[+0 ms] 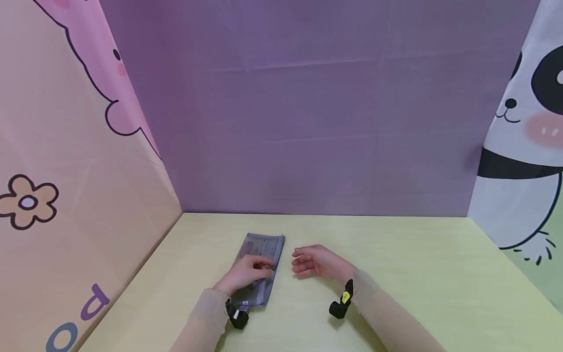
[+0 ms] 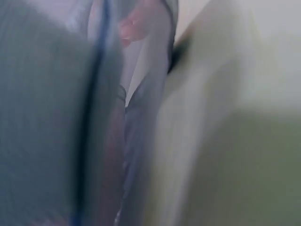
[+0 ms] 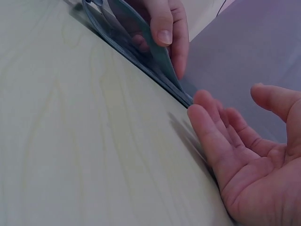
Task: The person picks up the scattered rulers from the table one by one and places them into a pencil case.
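A flat grey-blue zippered pouch with see-through panels lies left of the middle of the table. My left hand is over it and pinches the upper layer at the opening, as the right wrist view shows. There the pouch's mouth gapes, its upper edge raised off the lower one. The left wrist view is blurred, with the pouch's fabric close to the camera and a fingertip at the top. To the right of the pouch, my right hand hovers palm inward, fingers slightly bent, holding nothing.
The pale wooden table runs back to a purple cloth wall. Printed cloth panels stand on the left and the right. A small black camera is strapped to each wrist.
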`<state>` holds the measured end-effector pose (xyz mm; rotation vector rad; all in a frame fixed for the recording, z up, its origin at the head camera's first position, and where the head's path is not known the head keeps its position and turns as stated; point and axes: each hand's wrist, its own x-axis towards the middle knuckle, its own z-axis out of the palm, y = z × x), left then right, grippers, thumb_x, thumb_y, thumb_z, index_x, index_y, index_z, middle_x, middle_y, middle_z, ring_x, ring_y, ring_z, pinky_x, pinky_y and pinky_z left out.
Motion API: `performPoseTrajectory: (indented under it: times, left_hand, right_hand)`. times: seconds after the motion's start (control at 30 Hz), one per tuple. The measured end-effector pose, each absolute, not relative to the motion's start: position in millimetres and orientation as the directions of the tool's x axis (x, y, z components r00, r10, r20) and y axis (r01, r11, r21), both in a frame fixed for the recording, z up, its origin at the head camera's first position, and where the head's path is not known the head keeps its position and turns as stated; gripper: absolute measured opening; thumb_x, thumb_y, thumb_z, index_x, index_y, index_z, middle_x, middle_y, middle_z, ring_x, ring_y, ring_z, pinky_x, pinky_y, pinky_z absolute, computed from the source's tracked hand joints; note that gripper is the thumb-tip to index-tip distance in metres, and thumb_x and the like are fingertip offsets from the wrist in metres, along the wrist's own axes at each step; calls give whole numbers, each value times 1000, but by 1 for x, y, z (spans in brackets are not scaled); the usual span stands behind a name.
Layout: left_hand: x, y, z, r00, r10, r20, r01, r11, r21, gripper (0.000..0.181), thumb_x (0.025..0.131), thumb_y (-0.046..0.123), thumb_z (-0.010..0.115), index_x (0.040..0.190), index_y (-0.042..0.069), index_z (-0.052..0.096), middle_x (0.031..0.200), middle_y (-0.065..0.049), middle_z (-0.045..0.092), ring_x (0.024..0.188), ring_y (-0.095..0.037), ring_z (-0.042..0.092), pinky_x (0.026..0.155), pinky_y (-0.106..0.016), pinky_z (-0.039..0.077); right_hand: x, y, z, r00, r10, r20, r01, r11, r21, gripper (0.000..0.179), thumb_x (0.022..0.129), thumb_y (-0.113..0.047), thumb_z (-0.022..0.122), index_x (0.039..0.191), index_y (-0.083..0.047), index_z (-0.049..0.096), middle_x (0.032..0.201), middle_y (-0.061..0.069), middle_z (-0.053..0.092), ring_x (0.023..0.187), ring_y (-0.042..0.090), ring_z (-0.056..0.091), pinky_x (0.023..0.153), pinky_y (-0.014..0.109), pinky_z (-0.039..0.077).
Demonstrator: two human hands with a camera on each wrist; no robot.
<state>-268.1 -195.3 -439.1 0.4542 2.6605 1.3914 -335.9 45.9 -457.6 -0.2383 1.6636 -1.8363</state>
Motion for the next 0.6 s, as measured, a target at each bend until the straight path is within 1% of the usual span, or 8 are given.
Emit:
performPoseTrajectory:
  times: [0.13,0.33,0.4,0.47,0.53,0.6]
  left_hand:
    - [-269,-193,-438,-944,326,48,239,578,780,30,84,20,72,109,4,72,79,3,59,71,-12,51,61,-26,41]
    - [-270,-191,-438,-941,339,28,239,603,761,31,85,22,73,111,4,71,79,3,58,70,-13,50,60,-27,40]
    - [-269,-191,-438,-940,341,27,243,611,753,31,87,24,71,111,4,71,83,2,61,74,-15,53,64,-29,42]
    - [-268,-192,-438,-939,344,25,250,628,737,30,90,25,67,112,6,72,92,-1,66,84,-18,58,71,-34,47]
    - [-266,-193,-438,-935,354,28,264,640,721,27,93,23,63,113,7,72,103,-4,68,94,-21,61,78,-39,48]
    - [-266,-194,-438,-927,375,25,278,640,716,26,93,17,60,114,6,71,102,-3,68,91,-21,60,75,-36,48]
  right_hand:
    - [-335,48,-458,-783,-560,-271,333,-10,-943,40,98,-22,54,122,11,54,90,10,67,74,18,68,73,35,56]
    - [-334,50,-458,-790,-550,-270,340,-26,-940,37,98,-23,53,119,8,54,89,9,67,74,17,68,73,35,56]
    - [-334,52,-457,-789,-552,-271,342,-28,-939,37,99,-22,52,119,8,54,90,9,67,73,16,67,73,34,56]
    - [-334,54,-457,-786,-554,-273,345,-29,-938,37,99,-22,51,120,8,53,90,8,66,71,15,66,72,34,56]
    - [-333,57,-457,-784,-558,-270,346,-32,-938,36,100,-21,50,120,9,52,89,8,66,71,15,66,71,33,56]
    - [-333,60,-457,-781,-566,-264,347,-42,-937,36,100,-21,50,120,9,52,89,7,66,70,14,65,71,33,56]
